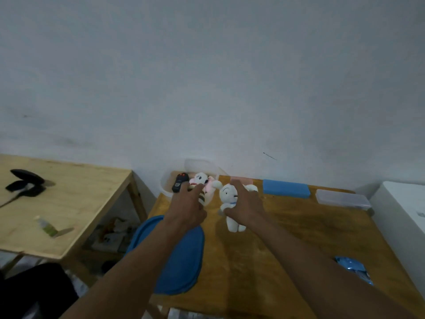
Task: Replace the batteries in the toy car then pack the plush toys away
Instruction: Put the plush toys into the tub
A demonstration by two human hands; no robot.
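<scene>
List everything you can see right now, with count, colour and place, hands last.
clear plastic container: 1, transparent, far left corner of the brown table, by the wall
toy car: 1, black with red, inside the container
plush toys in the container: looks like 2, white and pink, one with brown stripes
white plush toy: 1, white with blue collar, held above the table
blue lid: 1, blue, near left edge of the table
blue box: 1, far edge
clear case: 1, far right
blue foil packet: 1, right edge
side table: 1, pale wood, left; carries a black object and a small green bottle
left hand: reaching into the container; grip unclear
right hand: grip closed on the white plush toy
</scene>
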